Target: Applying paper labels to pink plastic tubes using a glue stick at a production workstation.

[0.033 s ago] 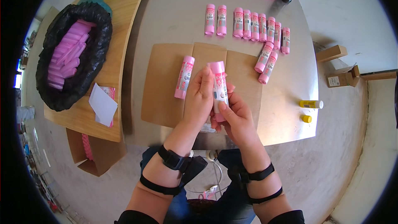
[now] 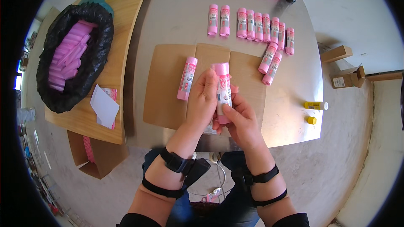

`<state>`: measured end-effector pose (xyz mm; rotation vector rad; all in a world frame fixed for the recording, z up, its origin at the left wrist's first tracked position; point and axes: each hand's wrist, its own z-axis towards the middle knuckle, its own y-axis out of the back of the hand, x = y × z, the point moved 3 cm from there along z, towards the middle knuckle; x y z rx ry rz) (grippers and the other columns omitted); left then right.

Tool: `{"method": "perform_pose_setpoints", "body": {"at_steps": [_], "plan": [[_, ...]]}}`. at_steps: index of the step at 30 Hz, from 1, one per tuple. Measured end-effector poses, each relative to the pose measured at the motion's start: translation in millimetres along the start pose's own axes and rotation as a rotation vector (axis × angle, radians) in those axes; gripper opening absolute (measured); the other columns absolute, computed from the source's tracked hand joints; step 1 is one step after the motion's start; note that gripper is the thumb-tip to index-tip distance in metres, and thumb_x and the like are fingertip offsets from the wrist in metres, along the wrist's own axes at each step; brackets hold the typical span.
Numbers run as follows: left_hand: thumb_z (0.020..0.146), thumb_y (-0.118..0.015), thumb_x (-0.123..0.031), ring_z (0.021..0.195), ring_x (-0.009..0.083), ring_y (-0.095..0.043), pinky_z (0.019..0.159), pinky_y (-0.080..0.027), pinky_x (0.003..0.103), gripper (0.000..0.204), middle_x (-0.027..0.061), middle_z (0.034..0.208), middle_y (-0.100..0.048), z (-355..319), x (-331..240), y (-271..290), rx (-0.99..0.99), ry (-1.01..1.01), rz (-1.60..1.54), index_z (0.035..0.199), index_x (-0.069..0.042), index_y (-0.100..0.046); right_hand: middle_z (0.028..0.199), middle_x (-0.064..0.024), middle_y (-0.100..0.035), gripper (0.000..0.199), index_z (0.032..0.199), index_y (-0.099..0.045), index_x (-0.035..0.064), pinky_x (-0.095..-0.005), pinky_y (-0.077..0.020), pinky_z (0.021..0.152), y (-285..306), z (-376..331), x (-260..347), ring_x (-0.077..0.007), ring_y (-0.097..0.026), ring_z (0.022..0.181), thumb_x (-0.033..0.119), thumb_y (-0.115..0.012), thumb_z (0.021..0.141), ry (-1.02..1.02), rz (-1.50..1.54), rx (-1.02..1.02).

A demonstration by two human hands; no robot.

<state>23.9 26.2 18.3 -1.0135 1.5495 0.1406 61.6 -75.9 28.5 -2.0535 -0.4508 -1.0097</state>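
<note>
Left hand (image 2: 206,96) and right hand (image 2: 239,120) closed around pink tube (image 2: 221,88) | above flat cardboard sheet (image 2: 166,88) | on grey table (image 2: 176,21) | concrete floor (image 2: 349,17).

pink labelled tube (image 2: 222,89), upright, above brown cardboard sheet (image 2: 168,88)
</note>
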Motion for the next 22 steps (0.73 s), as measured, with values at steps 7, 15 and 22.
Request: {"method": "perform_pose_setpoints", "body": {"at_steps": [7,15,22], "plan": [[0.097,-0.034,-0.044,0.094,0.0178,-0.061,0.080,-0.051,0.030,0.047,0.0126,0.104,-0.062,-3,11,-13,0.221,-0.022,0.120,0.109,-0.002,-0.050,0.080,-0.0101,-0.060,0.051,0.108,-0.052,-0.0015,-0.0252,-0.0479,0.054,20,9,-8,-0.0146,-0.059,0.061,0.046,-0.037,0.097,0.037,-0.085,-0.193],[0.098,-0.024,-0.050,0.082,0.0180,-0.061,0.077,-0.049,0.030,0.057,0.0120,0.089,-0.063,-4,14,-18,0.208,-0.014,0.165,0.094,-0.002,-0.054,0.066,-0.0058,-0.058,0.049,0.103,-0.055,0.0005,-0.0220,-0.0445,0.045,13,2,-4,-0.0123,-0.055,0.047,0.047,-0.039,0.096,-0.015,-0.184,-0.116],[0.097,-0.022,-0.052,0.083,0.0219,-0.061,0.078,-0.049,0.033,0.060,0.0123,0.083,-0.062,-4,14,-15,0.223,-0.065,0.241,0.089,-0.002,-0.054,0.071,-0.0066,-0.059,0.048,0.110,-0.054,0.0009,-0.0219,-0.0468,0.044,16,3,-8,-0.0126,-0.056,0.046,0.045,-0.040,0.096,-0.022,-0.166,-0.090]]}}
